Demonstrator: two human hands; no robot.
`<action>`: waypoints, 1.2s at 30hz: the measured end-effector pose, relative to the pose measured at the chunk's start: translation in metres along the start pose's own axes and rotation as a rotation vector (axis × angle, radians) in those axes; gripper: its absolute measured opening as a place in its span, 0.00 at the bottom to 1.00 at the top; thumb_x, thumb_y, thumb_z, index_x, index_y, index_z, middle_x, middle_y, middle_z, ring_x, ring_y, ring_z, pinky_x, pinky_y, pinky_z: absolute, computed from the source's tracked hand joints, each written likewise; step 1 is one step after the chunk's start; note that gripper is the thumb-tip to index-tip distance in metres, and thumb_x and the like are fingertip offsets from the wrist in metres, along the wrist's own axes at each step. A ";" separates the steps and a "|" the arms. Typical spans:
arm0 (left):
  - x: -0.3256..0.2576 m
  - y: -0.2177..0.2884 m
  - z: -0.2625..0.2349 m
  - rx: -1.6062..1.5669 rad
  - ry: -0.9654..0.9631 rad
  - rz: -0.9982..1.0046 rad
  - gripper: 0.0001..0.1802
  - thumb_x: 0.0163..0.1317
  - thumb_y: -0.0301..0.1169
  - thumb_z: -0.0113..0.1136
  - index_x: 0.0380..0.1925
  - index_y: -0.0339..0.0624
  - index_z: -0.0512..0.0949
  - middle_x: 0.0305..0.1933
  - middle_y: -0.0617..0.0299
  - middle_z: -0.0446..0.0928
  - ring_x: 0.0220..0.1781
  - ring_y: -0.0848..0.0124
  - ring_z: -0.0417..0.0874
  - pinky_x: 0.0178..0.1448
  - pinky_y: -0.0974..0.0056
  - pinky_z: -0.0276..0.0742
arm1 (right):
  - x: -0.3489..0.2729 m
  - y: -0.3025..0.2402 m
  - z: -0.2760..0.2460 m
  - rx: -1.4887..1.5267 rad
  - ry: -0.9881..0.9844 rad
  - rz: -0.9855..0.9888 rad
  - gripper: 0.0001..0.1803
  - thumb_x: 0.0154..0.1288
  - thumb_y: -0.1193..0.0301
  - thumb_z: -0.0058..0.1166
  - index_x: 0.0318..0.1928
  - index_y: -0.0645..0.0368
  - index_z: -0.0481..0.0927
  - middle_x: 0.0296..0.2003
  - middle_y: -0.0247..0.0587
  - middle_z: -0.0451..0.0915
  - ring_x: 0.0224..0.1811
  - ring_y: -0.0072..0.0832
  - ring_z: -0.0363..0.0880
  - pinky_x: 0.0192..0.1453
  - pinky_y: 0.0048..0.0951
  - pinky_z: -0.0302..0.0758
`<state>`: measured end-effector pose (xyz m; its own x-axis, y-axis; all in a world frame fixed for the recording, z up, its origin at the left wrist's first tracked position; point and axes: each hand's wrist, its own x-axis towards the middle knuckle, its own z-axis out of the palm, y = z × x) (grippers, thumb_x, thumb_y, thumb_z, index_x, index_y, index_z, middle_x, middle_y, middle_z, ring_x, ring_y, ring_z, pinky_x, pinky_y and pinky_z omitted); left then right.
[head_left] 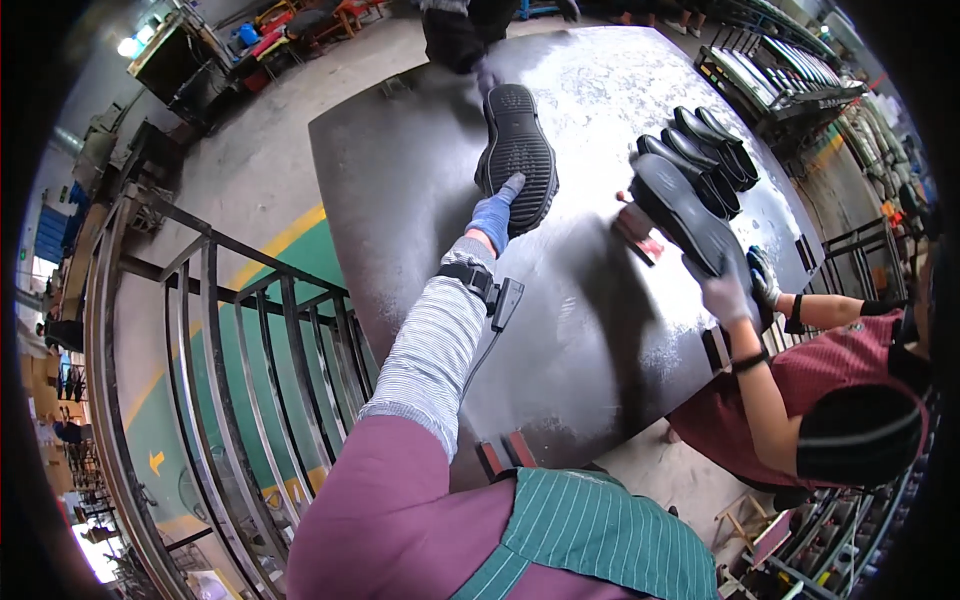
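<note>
My left hand (494,215), in a blue glove, reaches far out over the metal table (420,330). It is closed on one end of a black shoe (518,150), thumb on the ridged sole, which faces me. At the shoe's other end, a hand (486,78) of a person across the table is close to it or touching; I cannot tell which. A dark strap with a small device (506,303) sits at my left wrist. My right hand is not in view.
At right, a co-worker's gloved hands (728,298) hold another black shoe (678,212), sole up. Several black shoes (708,148) stand in a row behind it. A red-and-grey tool (636,232) lies nearby. Metal racks (215,340) stand left of the table.
</note>
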<state>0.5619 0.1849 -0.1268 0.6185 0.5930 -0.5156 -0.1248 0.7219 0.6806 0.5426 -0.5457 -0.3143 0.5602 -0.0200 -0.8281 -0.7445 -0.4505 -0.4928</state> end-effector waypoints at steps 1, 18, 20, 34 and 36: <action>0.004 -0.008 0.008 0.041 -0.042 0.023 0.28 0.55 0.45 0.68 0.48 0.36 0.77 0.43 0.56 0.82 0.41 0.66 0.84 0.47 0.63 0.81 | -0.018 -0.005 0.008 0.019 0.033 0.015 0.30 0.67 0.50 0.44 0.60 0.59 0.69 0.50 0.37 0.78 0.49 0.33 0.73 0.47 0.35 0.72; -0.319 -0.125 -0.108 0.177 0.060 0.051 0.29 0.57 0.43 0.66 0.50 0.31 0.75 0.47 0.55 0.80 0.46 0.69 0.82 0.54 0.66 0.77 | -0.049 -0.058 0.001 -0.147 -0.234 -0.071 0.27 0.66 0.51 0.47 0.55 0.58 0.75 0.52 0.36 0.78 0.51 0.31 0.74 0.54 0.33 0.71; -0.365 -0.144 -0.108 0.116 0.081 -0.004 0.27 0.58 0.43 0.65 0.51 0.35 0.75 0.48 0.55 0.80 0.47 0.69 0.82 0.54 0.65 0.78 | -0.036 -0.067 0.005 -0.216 -0.342 -0.135 0.25 0.65 0.52 0.49 0.53 0.58 0.76 0.50 0.35 0.79 0.48 0.27 0.75 0.51 0.32 0.72; -0.450 -0.249 -0.060 0.235 0.178 0.023 0.30 0.60 0.57 0.55 0.45 0.39 0.74 0.34 0.62 0.79 0.21 0.74 0.77 0.21 0.69 0.70 | -0.097 -0.169 0.107 -0.532 -0.847 -0.535 0.18 0.67 0.59 0.53 0.50 0.57 0.78 0.39 0.32 0.78 0.41 0.19 0.74 0.49 0.23 0.72; -0.458 -0.244 -0.058 0.267 0.169 0.007 0.30 0.60 0.57 0.54 0.46 0.39 0.74 0.33 0.62 0.78 0.19 0.75 0.75 0.19 0.70 0.67 | -0.102 -0.179 0.131 -0.545 -0.893 -0.524 0.18 0.67 0.60 0.53 0.50 0.58 0.78 0.40 0.33 0.78 0.43 0.19 0.74 0.50 0.23 0.71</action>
<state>0.2640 -0.2422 -0.0874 0.4777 0.6647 -0.5744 0.0930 0.6120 0.7854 0.5712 -0.3463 -0.1772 0.1368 0.8186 -0.5578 -0.1227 -0.5447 -0.8296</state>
